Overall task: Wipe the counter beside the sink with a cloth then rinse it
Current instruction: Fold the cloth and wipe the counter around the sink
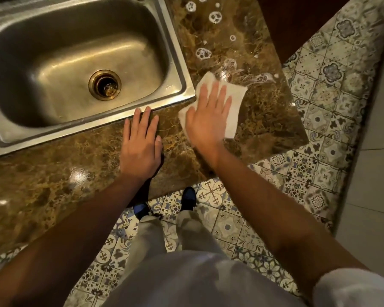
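Observation:
A white cloth [235, 100] lies flat on the brown marble counter [266, 111] just right of the steel sink [177, 69]. My right hand [206, 116] presses down on the cloth with fingers spread, covering its middle. Soapy foam patches and streaks [203, 53] dot the counter beyond the cloth. My left hand [141, 142] rests flat on the counter at the sink's front rim, fingers apart, holding nothing.
The sink basin is bare, with a brass drain [105, 84] in the middle. The counter ends at a corner on the right, above a patterned tile floor [319, 120]. A dark cabinet [297, 23] stands at the back right. My feet [187, 197] show below the counter edge.

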Demonstrator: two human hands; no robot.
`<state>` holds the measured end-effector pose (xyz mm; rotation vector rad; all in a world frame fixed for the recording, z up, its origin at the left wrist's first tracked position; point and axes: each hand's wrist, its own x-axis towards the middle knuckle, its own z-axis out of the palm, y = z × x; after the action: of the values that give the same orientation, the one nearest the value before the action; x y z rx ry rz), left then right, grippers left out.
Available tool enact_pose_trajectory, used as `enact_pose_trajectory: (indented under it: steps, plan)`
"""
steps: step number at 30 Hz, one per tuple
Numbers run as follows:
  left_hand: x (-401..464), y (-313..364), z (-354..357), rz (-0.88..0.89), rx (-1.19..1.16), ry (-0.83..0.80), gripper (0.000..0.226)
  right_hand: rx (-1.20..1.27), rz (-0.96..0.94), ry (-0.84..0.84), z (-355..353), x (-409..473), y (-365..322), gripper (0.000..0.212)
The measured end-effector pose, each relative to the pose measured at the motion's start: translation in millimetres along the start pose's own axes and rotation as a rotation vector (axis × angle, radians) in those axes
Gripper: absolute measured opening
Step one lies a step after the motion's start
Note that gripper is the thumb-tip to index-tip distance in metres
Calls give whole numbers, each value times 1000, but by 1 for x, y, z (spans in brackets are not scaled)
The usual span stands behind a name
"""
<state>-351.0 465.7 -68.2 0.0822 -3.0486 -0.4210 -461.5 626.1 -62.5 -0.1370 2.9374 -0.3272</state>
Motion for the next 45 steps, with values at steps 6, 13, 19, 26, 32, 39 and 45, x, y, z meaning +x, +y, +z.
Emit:
enact_pose_trajectory:
  steps: [6,13,19,26,32,39,45]
  plan:
    - [2,1,-6,-29,-19,-45,53,-51,-284,-126,11,-98,43,69]
    - [0,3,-7,-33,-10,-60,53,-85,11,-78,-33,-31,81,71]
    - [2,-1,-11,-36,-21,-111,55,29,18,65,-42,-39,70,71]
    - [2,1,-9,-44,10,-126,55,105,-85,32,-13,-69,78,72]
    - [4,3,-3,-38,32,-91,56,84,-346,1,10,-86,58,59]
    - [5,4,-2,-45,112,-127,59,-120,-102,55,-12,-9,123,66]
    - [29,4,-10,-17,160,-154,62,-37,-22,69,-19,44,100,65]
